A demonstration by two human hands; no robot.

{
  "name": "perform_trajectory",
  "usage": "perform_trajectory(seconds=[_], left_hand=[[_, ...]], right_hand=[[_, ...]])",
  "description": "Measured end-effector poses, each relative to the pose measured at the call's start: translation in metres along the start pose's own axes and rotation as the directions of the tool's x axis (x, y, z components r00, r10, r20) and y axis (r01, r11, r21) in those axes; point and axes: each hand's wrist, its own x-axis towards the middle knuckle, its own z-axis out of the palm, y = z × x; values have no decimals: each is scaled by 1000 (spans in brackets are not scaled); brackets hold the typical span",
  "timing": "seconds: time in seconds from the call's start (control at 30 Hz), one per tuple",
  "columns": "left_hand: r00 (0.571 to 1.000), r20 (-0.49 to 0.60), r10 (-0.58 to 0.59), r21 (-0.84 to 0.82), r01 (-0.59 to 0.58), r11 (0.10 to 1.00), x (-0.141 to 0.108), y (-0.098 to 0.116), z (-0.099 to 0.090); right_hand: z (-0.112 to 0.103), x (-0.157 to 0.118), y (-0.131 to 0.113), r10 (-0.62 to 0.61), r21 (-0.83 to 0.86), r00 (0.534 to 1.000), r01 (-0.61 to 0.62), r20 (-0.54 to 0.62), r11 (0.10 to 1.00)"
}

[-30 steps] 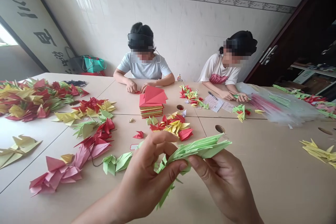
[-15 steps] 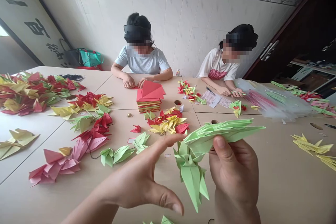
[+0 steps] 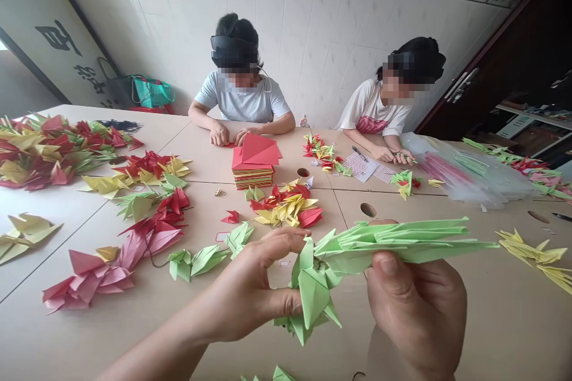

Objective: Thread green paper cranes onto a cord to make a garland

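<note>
Above the table, my right hand (image 3: 420,309) pinches a flat bundle of light green folded paper cranes (image 3: 397,242) between thumb and fingers, their points aimed right. Below the bundle's left end hang more green paper cranes (image 3: 314,297), partly opened out and seemingly joined to it by a dark thread. My left hand (image 3: 241,289) closes around these from the left, thumb against them and fingers behind; its fingertips are partly hidden. On the table beyond my left wrist lies a pair of green cranes (image 3: 196,262) with black cord.
Strings of pink and red cranes (image 3: 102,274) lie left, before a large mixed pile (image 3: 53,149). A red-topped paper stack (image 3: 252,172) stands mid-table. Two people sit opposite, their hands on the table. Plastic bags (image 3: 469,172) lie right, beyond yellow cranes (image 3: 531,250) and a table hole (image 3: 368,209).
My left hand has gone from spread open to closed around the hanging green cranes. My right hand has moved right and slightly down with the bundle, which now lies more level.
</note>
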Motion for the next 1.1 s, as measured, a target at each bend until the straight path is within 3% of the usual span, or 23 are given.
perform_trajectory(seconds=[0.23, 0.53, 0.67, 0.87, 1.1], left_hand=[[993, -90, 75, 0, -75, 997, -3, -2, -9], [985, -89, 150, -10, -152, 988, -4, 2, -10], [982, -22, 185, 10, -185, 983, -3, 1, -9], [988, 0, 157, -1, -157, 988, -4, -1, -8], [978, -65, 200, 65, -196, 979, -5, -3, -11]], right_hand=[[9, -1, -13, -89, -27, 987, 86, -131, 996], [6, -7, -9, -146, 21, 981, 150, -125, 988], [5, -6, -4, -190, 71, 979, 195, -74, 978], [2, -5, -5, -187, 82, 976, 179, 109, 981], [5, -5, -4, -212, -13, 970, 212, -118, 977]])
